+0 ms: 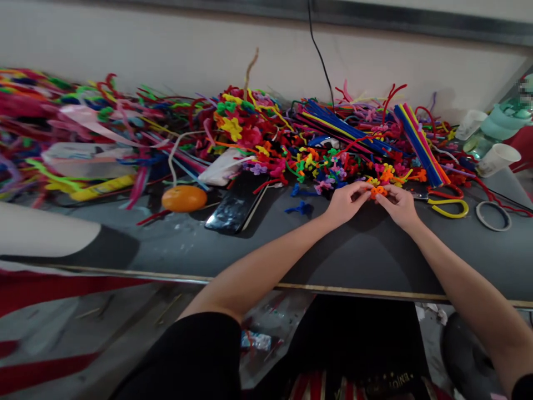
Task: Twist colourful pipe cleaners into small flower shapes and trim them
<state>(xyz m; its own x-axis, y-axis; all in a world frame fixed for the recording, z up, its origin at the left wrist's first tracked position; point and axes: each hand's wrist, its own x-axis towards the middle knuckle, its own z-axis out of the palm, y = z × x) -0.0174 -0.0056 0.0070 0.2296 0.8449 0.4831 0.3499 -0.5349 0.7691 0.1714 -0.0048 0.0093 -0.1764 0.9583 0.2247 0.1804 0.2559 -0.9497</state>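
Between my fingertips is a small orange pipe-cleaner flower (pixel 377 192), held just above the grey tabletop. My left hand (pixel 348 201) pinches it from the left side, thumb and forefinger closed. From the right, my right hand (pixel 397 205) grips the same flower in a like pinch. Right behind both hands lies a heap of small twisted pipe-cleaner flowers (pixel 320 164) in many colours. A blue pipe-cleaner piece (pixel 300 208) lies apart on the table, left of my left hand. To the right are yellow-handled scissors (pixel 448 208), their blades partly hidden near my right hand.
A black phone (pixel 237 203) and an orange fruit (pixel 184 198) lie to the left. Pipe-cleaner bundles (pixel 422 144) stretch along the wall. On the right are a roll of tape (pixel 493 216) and a paper cup (pixel 497 160). The table's front edge (pixel 333 289) runs below my forearms.
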